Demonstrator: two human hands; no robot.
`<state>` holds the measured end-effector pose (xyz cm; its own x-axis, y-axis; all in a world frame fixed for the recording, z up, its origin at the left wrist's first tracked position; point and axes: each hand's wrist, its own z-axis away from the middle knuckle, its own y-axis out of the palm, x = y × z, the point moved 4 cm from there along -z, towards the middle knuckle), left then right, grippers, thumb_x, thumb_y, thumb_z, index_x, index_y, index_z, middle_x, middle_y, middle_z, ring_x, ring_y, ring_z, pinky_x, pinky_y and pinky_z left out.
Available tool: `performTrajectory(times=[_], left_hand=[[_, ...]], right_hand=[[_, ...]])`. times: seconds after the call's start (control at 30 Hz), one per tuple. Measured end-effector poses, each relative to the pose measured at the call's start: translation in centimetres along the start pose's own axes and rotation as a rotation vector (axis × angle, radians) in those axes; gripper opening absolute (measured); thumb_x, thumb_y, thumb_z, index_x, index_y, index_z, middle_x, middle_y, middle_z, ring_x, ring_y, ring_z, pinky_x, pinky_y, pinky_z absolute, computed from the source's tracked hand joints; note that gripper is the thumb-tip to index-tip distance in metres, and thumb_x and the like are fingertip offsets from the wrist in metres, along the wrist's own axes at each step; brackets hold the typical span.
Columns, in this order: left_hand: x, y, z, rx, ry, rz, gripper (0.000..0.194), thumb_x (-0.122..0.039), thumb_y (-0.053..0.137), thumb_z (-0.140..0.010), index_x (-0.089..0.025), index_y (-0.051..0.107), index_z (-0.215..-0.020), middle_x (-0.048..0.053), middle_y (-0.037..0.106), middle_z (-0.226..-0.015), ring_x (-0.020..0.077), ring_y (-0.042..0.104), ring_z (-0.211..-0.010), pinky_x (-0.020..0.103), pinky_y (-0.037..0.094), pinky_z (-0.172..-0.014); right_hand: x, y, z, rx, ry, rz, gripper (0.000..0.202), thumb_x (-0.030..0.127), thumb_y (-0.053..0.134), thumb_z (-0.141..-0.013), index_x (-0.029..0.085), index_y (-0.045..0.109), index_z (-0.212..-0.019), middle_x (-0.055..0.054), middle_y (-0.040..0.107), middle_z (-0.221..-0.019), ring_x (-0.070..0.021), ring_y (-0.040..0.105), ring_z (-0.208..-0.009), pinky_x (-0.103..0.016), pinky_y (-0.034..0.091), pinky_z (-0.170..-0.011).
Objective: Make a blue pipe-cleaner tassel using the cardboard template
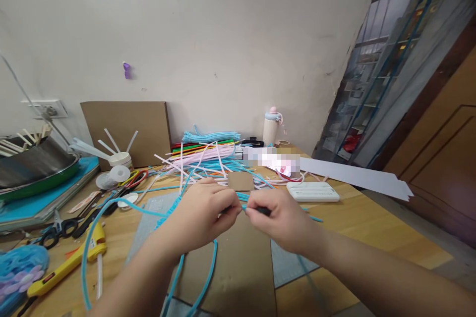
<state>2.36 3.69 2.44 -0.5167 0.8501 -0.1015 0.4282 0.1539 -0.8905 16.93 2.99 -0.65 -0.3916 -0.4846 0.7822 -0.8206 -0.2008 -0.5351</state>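
Pinching blue stem (244, 207), wooden sticks (28, 137) in pot (44, 158)

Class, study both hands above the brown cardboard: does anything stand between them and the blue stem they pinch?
Nothing visible does: the left hand and right hand pinch the blue stem directly, a short piece showing between them. A dark object shows within the right hand, too hidden to identify.

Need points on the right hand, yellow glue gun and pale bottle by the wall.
Right hand (280, 215): head view, on the back of the hand.
Yellow glue gun (69, 266): head view, on its body.
Pale bottle (270, 130): head view, mid-side, below the lid.
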Motion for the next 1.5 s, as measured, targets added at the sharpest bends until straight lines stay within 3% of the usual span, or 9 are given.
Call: performTrajectory(times=[0.13,0.3,0.5,0.6,0.77,0.93,1.23,1.37,1.5], left_hand=[[0.6,0.2,-0.1,0.044,-0.027,0.024,0.013,-0.014,0.047,-0.081,-0.019,0.052,-0.071,-0.003,0.055,-0.062,0.0111,0.049,-0.063,0.024,0.033,-0.062],[2.5,-0.4,0.2,0.049,-0.212,-0.081,0.017,-0.024,0.045,-0.087,-0.019,0.055,-0.075,0.000,0.061,-0.071,0.0145,0.053,-0.069,0.026,0.035,-0.064],[4.2,-0.3,0.7,0.078,-0.334,-0.056,0.013,-0.027,0.052,-0.085,-0.020,0.058,-0.075,-0.001,0.064,-0.076,0.0158,0.055,-0.074,0.027,0.038,-0.066],[4.1,0.1,0.5,0.079,-0.329,-0.085,0.011,-0.024,0.054,-0.083,-0.021,0.060,-0.075,-0.001,0.065,-0.075,0.0160,0.056,-0.073,0.027,0.038,-0.067],[2.9,0.7,0.2,0.072,-0.222,-0.075,0.012,-0.019,0.051,-0.084,-0.019,0.060,-0.076,0.000,0.064,-0.076,0.0152,0.056,-0.074,0.027,0.039,-0.069],[2.3,0.4,0.3,0.022,-0.194,0.063,0.009,-0.020,0.050,-0.085,-0.021,0.059,-0.084,0.000,0.063,-0.082,0.0136,0.055,-0.079,0.025,0.041,-0.071],[0.9,1.1,0.0,0.029,-0.064,-0.142,0.015,-0.015,0.043,-0.085,-0.017,0.057,-0.082,0.003,0.059,-0.080,0.0160,0.053,-0.076,0.029,0.042,-0.071],[0.6,1.4,0.0,0.037,-0.102,-0.129,0.016,-0.013,0.043,-0.082,-0.017,0.056,-0.075,0.003,0.056,-0.072,0.0151,0.051,-0.070,0.028,0.040,-0.067],[1.1,1.4,0.1,0.047,-0.176,0.097,0.015,-0.011,0.044,-0.077,-0.017,0.057,-0.074,0.000,0.053,-0.066,0.0116,0.046,-0.063,0.024,0.037,-0.059]], right_hand=[[0.9,0.0,0.4,-0.085,-0.488,0.642,0.026,0.020,0.042,-0.087,0.015,0.053,-0.063,0.000,0.049,-0.060,-0.0112,0.039,-0.058,-0.028,0.019,-0.054],[-0.3,-1.1,-0.8,-0.097,-0.361,0.624,0.022,0.024,0.041,-0.092,0.017,0.062,-0.086,-0.002,0.062,-0.075,-0.0129,0.052,-0.068,-0.026,0.029,-0.060],[-1.3,-1.6,-1.9,-0.067,-0.271,0.583,0.025,0.026,0.040,-0.092,0.019,0.062,-0.086,-0.003,0.062,-0.078,-0.0143,0.053,-0.075,-0.026,0.032,-0.065],[-1.6,-0.9,-2.5,0.008,-0.119,0.420,0.021,0.033,0.046,-0.089,0.020,0.062,-0.085,-0.002,0.061,-0.079,-0.0148,0.053,-0.075,-0.026,0.033,-0.064],[-1.9,1.4,-2.9,0.228,0.315,-0.239,0.021,0.036,0.049,-0.085,0.018,0.054,-0.076,0.004,0.047,-0.059,-0.0077,0.040,-0.050,-0.021,0.028,-0.047],[-1.9,1.8,-2.6,0.296,0.475,-0.730,0.017,0.030,0.054,-0.079,0.015,0.051,-0.071,0.007,0.037,-0.052,-0.0024,0.024,-0.039,-0.019,0.012,-0.039],[-2.8,2.1,-2.1,0.452,0.765,-1.046,0.014,0.025,0.050,-0.073,0.015,0.045,-0.064,0.009,0.031,-0.048,-0.0017,0.017,-0.037,-0.017,0.008,-0.038],[-2.8,2.2,-2.5,0.289,0.608,-0.803,0.015,0.025,0.048,-0.071,0.017,0.041,-0.060,0.009,0.028,-0.047,-0.0040,0.016,-0.040,-0.020,0.009,-0.040],[-1.7,1.3,-2.4,0.067,0.147,-0.183,0.013,0.015,0.046,-0.069,0.017,0.042,-0.056,0.006,0.028,-0.052,-0.0065,0.025,-0.048,-0.023,0.018,-0.045]])
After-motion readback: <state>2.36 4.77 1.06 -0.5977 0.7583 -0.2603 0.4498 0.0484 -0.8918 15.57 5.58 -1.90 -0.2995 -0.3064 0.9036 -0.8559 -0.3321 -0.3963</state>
